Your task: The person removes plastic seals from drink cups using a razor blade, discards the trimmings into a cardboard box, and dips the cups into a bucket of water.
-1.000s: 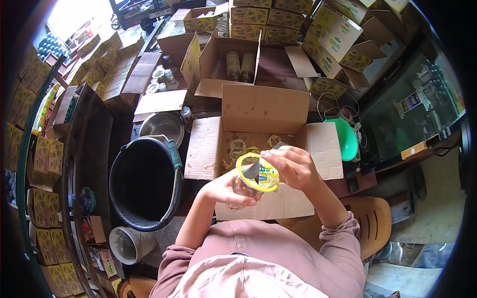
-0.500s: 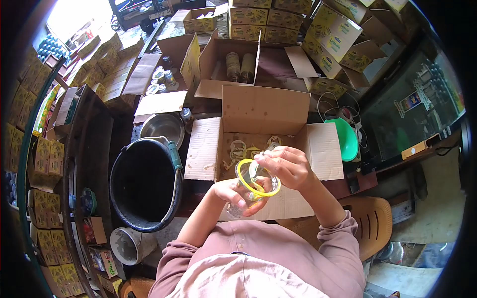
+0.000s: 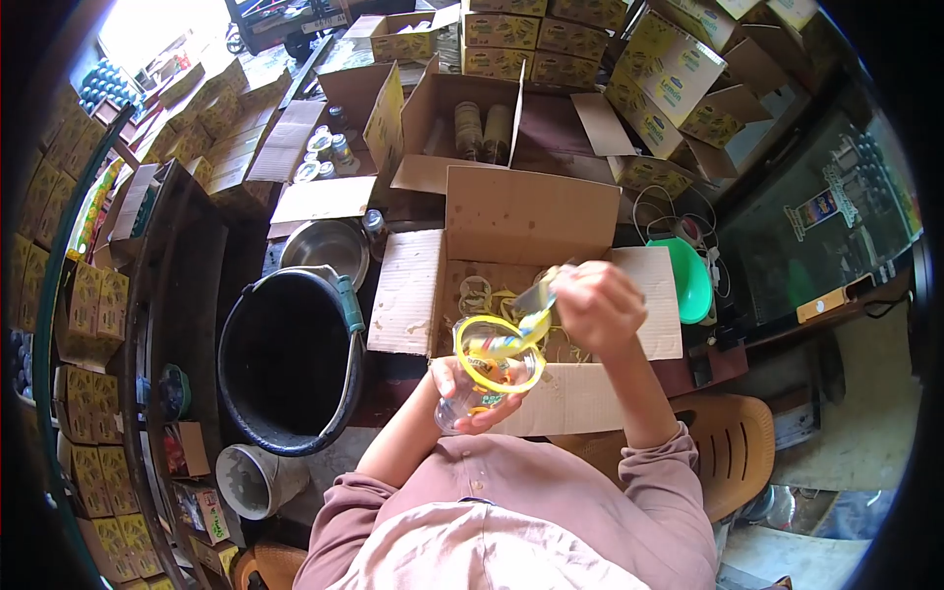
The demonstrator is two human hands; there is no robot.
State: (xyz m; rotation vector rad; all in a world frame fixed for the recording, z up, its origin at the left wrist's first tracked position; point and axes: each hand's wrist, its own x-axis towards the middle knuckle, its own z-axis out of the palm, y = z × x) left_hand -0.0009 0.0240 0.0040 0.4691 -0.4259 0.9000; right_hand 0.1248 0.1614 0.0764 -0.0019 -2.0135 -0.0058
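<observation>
My left hand [image 3: 445, 380] is wrapped round a clear plastic jar [image 3: 454, 411] with a yellow ring at its mouth and printing on its side. The jar is tilted, its mouth toward the open cardboard box [image 3: 531, 221]. In my closed right hand [image 3: 602, 307], up and to the right of the mouth, is the end of a yellow-and-white strip [image 3: 531, 326], smeared by motion. This strip stretches back across the jar's mouth; whether it is still attached there I cannot tell. Ring-shaped and curled scraps [image 3: 474, 293] lie in the box.
A black bucket [image 3: 228, 364] and a steel bowl [image 3: 334, 246] stand at the left. A green bowl [image 3: 688, 280] is right of the box. Behind are open cartons with small jars [image 3: 341, 149] and two stacked columns [image 3: 468, 130]. A brown chair [image 3: 737, 442] is at my right.
My right hand has moved up and right, away from the jar's mouth, drawing the strip out with it. My left hand and the jar have shifted slightly left.
</observation>
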